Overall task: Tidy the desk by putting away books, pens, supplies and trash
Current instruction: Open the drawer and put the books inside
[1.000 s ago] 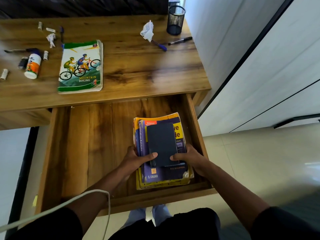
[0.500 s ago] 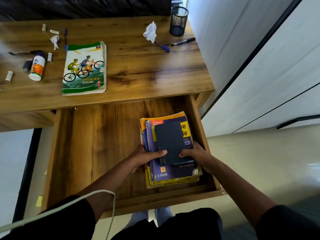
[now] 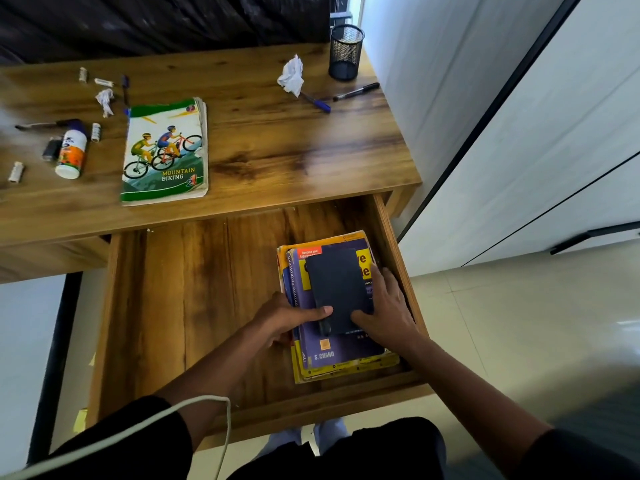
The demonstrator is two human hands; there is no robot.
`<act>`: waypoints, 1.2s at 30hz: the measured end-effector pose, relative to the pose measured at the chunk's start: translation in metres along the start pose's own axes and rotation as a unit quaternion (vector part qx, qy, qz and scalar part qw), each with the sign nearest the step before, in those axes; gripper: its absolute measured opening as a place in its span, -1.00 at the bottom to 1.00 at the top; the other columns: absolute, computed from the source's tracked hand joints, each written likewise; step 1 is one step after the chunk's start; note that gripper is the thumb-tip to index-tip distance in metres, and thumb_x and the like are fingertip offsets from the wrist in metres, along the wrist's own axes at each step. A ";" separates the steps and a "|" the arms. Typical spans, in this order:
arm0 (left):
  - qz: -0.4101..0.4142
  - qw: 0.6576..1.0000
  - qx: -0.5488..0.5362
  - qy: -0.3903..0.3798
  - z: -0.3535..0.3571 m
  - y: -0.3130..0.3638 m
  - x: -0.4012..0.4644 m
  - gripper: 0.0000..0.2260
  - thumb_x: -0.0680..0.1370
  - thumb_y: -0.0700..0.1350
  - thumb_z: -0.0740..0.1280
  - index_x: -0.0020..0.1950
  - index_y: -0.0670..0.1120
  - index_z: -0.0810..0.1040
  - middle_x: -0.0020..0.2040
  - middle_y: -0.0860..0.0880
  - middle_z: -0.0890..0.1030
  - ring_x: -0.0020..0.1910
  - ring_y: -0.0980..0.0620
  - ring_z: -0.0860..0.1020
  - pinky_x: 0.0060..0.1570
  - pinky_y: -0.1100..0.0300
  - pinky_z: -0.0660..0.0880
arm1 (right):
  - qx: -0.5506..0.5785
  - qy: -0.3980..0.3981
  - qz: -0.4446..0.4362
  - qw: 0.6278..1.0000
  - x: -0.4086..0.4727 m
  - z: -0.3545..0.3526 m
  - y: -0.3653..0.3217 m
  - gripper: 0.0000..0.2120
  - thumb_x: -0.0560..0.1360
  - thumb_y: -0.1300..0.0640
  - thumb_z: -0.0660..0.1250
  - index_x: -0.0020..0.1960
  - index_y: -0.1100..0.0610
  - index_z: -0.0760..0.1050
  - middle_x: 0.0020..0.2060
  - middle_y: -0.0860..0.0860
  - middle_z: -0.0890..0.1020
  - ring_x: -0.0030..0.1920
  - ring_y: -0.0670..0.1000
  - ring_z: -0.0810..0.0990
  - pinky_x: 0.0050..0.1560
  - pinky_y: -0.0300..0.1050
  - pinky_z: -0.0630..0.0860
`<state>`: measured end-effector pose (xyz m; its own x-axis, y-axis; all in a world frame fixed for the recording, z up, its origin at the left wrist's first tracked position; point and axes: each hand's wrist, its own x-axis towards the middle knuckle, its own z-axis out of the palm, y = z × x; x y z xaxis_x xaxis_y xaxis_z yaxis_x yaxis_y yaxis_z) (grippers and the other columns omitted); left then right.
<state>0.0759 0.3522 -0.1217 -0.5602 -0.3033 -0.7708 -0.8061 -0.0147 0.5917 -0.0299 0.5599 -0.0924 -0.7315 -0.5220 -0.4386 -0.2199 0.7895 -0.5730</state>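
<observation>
In the open wooden drawer (image 3: 207, 306), a stack of books with a purple one on top (image 3: 339, 351) lies against the right wall. A dark notebook (image 3: 336, 285) sits on the stack. My left hand (image 3: 287, 320) grips the stack's left edge, thumb on the notebook's lower left corner. My right hand (image 3: 384, 310) lies flat beside the notebook's right edge, fingers straight, thumb at its lower edge. A Mountain Biking book (image 3: 166, 150) rests on the desk.
The desk (image 3: 263, 147) holds a mesh pen cup (image 3: 346, 51), crumpled paper (image 3: 291, 76), a blue pen (image 3: 317, 102), a black pen (image 3: 356, 91), a glue bottle (image 3: 71, 152), a paper scrap (image 3: 105, 100) and small items at the left. A white wall stands right.
My right hand has slid up from the notebook's lower right corner, and its fingers now stretch flat along the notebook's right side. My left hand keeps its hold.
</observation>
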 end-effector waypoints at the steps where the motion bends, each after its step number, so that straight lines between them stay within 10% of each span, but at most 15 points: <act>1: 0.003 1.000 -0.002 0.002 0.001 0.001 -0.002 -0.21 0.09 0.37 0.65 0.21 0.10 0.50 0.18 0.02 0.65 0.09 -0.01 0.64 0.01 -0.02 0.66 | -0.034 0.012 -0.039 0.999 0.000 -0.001 -0.004 -0.07 0.50 -0.06 0.41 0.64 -0.15 -0.14 0.64 0.00 -0.05 0.61 0.15 0.04 0.50 0.21 0.32; 11: 0.001 1.000 0.030 -0.011 -0.004 0.006 -0.008 -0.40 0.20 0.36 0.59 0.09 0.11 0.52 0.13 0.02 0.66 0.01 0.04 0.63 -0.17 0.11 0.64 | -0.197 -0.011 -0.080 0.977 0.012 -0.010 -0.036 -0.39 0.54 -0.06 0.35 0.54 -0.16 0.24 0.59 0.05 0.11 0.54 0.16 0.23 0.47 0.18 0.32; 15: -0.022 0.999 0.034 -0.016 -0.024 0.010 -0.011 -0.30 0.29 0.36 0.56 0.26 0.01 0.47 0.32 -0.04 0.55 0.33 -0.17 0.53 0.15 -0.12 0.59 | -0.242 0.044 -0.087 0.965 0.027 -0.008 -0.062 -0.52 0.51 -0.15 0.32 0.38 -0.05 0.37 0.50 0.09 0.25 0.49 0.19 0.26 0.44 0.21 0.32; 19: 0.004 0.994 0.048 0.100 -0.068 0.016 -0.007 -0.17 0.45 0.31 0.48 0.56 -0.09 0.32 0.49 -0.11 0.44 0.42 -0.15 0.47 0.28 -0.01 0.50 | -0.204 0.051 -0.143 0.967 0.051 -0.002 -0.106 -0.48 0.52 -0.07 0.34 0.43 0.01 0.34 0.42 0.08 0.38 0.46 0.17 0.31 0.39 0.15 0.36; 24: 0.087 0.953 0.076 0.280 -0.146 0.033 -0.017 -0.74 0.55 0.10 0.45 0.18 0.04 0.62 0.10 0.03 0.68 0.00 0.02 0.61 0.05 0.13 0.55 | -0.157 0.041 -0.241 0.957 0.091 0.016 -0.176 -0.40 0.52 0.01 0.38 0.51 0.03 0.29 0.42 0.08 0.44 0.44 0.19 0.35 0.36 0.16 0.42; 28: 0.145 0.889 0.099 0.422 -0.213 0.045 -0.024 -0.75 0.55 0.01 0.43 0.20 -0.02 0.61 0.11 -0.01 0.65 0.10 -0.03 0.61 0.04 0.12 0.48 | -0.130 0.016 -0.294 0.947 0.127 0.029 -0.230 -0.39 0.55 -0.01 0.37 0.55 0.06 0.31 0.45 0.12 0.44 0.43 0.19 0.40 0.39 0.16 0.42; 36: 0.059 0.902 0.079 0.420 -0.310 0.066 0.018 -0.60 0.61 -0.03 0.34 0.39 -0.19 0.48 0.35 -0.22 0.56 0.32 -0.23 0.52 0.21 -0.04 0.50 | -0.054 -0.027 -0.219 0.974 0.187 0.050 -0.308 -0.46 0.59 0.01 0.36 0.55 0.02 0.35 0.44 0.19 0.41 0.43 0.18 0.41 0.37 -0.01 0.41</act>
<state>0.0718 0.0506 -0.0238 -0.3549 -0.9101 -0.2138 -0.8040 0.1804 0.5666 -0.0665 0.2029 -0.0325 -0.5178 -0.8304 -0.2057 -0.5720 0.5149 -0.6385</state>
